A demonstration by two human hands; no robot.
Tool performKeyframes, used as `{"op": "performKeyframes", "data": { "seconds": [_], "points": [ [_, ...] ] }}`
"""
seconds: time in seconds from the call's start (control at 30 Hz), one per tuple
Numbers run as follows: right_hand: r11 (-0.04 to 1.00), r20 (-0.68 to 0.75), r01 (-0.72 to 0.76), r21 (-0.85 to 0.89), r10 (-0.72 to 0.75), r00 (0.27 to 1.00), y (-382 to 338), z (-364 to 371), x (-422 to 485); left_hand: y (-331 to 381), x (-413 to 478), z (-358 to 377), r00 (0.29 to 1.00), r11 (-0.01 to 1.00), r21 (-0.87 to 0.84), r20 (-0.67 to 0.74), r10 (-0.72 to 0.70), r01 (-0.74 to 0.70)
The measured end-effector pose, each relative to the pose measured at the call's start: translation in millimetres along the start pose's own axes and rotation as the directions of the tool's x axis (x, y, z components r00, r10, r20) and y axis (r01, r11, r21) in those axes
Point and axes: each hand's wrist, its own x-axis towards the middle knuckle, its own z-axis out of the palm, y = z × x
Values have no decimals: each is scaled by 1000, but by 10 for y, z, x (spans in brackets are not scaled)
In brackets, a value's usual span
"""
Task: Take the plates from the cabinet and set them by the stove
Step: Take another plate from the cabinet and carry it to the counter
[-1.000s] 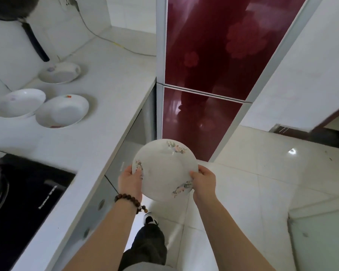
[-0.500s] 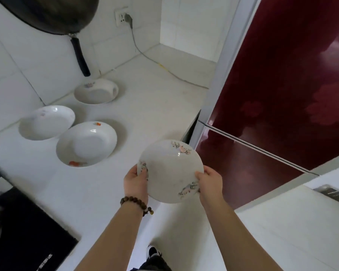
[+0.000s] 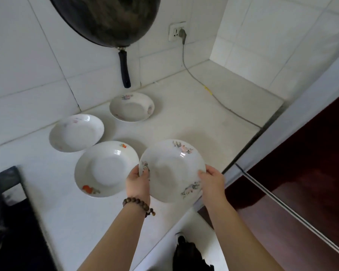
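Observation:
I hold a white plate with pink flower prints (image 3: 171, 170) above the white counter (image 3: 184, 122), near its front edge. My left hand (image 3: 138, 183) grips its left rim and my right hand (image 3: 211, 182) grips its right rim. Three more white plates lie on the counter: one with a red print (image 3: 106, 169) just left of the held plate, one (image 3: 76, 133) further left by the wall, and one (image 3: 132, 106) at the back. The black stove (image 3: 12, 222) fills the lower left corner.
A black wok (image 3: 108, 18) hangs on the tiled wall, its handle pointing down over the back plate. A grey cord (image 3: 213, 94) runs from a wall socket (image 3: 176, 31) across the counter. A dark red cabinet door (image 3: 301, 173) stands on the right.
Both hands have carried the plate from beside the red cabinet over the counter, up next to the red-print plate. My view has swung left and up toward the wall.

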Motion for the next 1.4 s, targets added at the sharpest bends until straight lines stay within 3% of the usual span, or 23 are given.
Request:
{"op": "performKeyframes", "data": {
  "seconds": [0.17,0.5,0.9,1.4],
  "points": [
    [996,185,25,-88,-8,983,-269,312,488,109,304,198,989,998,-55,-144,19,-27],
    [987,413,25,-157,42,910,-605,752,1539,211,695,748,923,987,-161,-380,-64,2],
    [958,454,21,-287,117,883,-564,976,1976,104,1009,923,890,972,-220,-421,-174,86],
    [915,468,116,-387,87,879,-548,1063,2112,82,1091,1002,874,983,-160,-462,-150,84]
  ]
}}
